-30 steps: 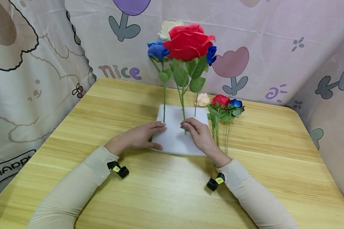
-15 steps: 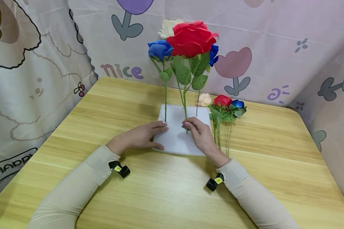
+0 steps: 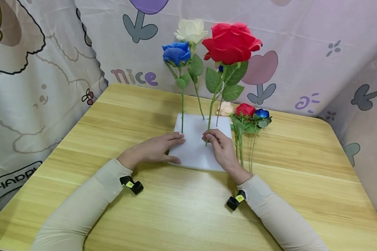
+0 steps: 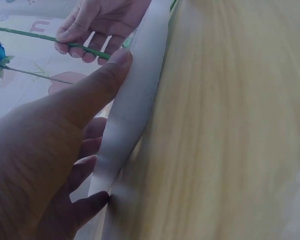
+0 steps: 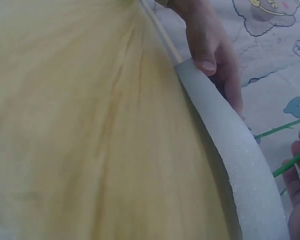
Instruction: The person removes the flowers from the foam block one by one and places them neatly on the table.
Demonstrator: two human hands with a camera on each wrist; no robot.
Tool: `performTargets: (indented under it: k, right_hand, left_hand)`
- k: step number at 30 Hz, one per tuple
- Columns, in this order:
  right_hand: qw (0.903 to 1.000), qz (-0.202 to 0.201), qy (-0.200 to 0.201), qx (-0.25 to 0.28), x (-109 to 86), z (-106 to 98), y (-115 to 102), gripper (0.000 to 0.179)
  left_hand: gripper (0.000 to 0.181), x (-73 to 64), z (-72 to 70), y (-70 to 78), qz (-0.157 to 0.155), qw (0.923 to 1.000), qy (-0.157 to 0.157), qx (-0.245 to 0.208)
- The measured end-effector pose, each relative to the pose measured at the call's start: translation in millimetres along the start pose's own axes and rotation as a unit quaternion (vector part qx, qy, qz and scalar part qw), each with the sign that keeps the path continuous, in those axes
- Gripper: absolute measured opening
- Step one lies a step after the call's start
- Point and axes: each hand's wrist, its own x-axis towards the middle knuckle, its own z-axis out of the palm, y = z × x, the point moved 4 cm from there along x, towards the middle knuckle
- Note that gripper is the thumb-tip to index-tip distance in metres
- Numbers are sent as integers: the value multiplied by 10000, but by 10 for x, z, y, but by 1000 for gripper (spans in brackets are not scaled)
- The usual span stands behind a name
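Three flowers already stand in the white foam block (image 3: pixel 191 155) on the table (image 3: pixel 182 209) — a blue rose (image 3: pixel 176 54) at the left, a white flower (image 3: pixel 191 31) toward the far edge, and a far-right flower (image 3: pixel 220 68) that shows little beyond a scrap of blue and a thin stem. Over the middle of the block is a large red rose (image 3: pixel 234 43), leaning slightly right, its stem pinched low between the thumb and fingers of the right hand (image 3: pixel 220 147); I judge it the fourth, not yet finished. The left hand (image 3: pixel 154 148) rests at the block's left side, fingers loosely extended, thumb apart, gripping nothing. Three more lie on the table just right of the block — a peach flower (image 3: pixel 225 108), a smaller red rose (image 3: pixel 245 109) and a dark blue flower (image 3: pixel 262 113) — so of the seven seen, these look left over. Whether the held stem's foot has entered the foam or only touches it, I cannot tell: the right wrist view hides it behind the block's near side. The near ends of the lying stems are partly covered by the right wrist, and the left wrist view crops the held stem before its bloom.
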Motion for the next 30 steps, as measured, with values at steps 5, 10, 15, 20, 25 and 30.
performTargets:
  k: [5,10,15,20,25,30]
  right_hand:
    - [9996,-153,189,154,-19,5,9,17]
    - [9955,-577,384,647,19,-19,44,16]
    - [9892,-1098,310,921,110,-42,14,15]
    - [9890,-1177,193,875,86,-88,-48,14]
    - [9920,-915,227,835,18,-168,-14,16]
    - [9949,-662,276,703,-63,-287,27,17]
  left_hand:
    - [91,-7,0,14,17,10000,-4,24]
    - [91,-8,0,37,-22,9999,-81,86]
    - [91,-14,-13,59,-83,9999,-108,51]
    - [90,1,-19,64,-52,9999,-103,54]
    - [92,4,-8,45,-45,9999,-104,35]
    - [93,-1,15,16,-58,9999,-97,40]
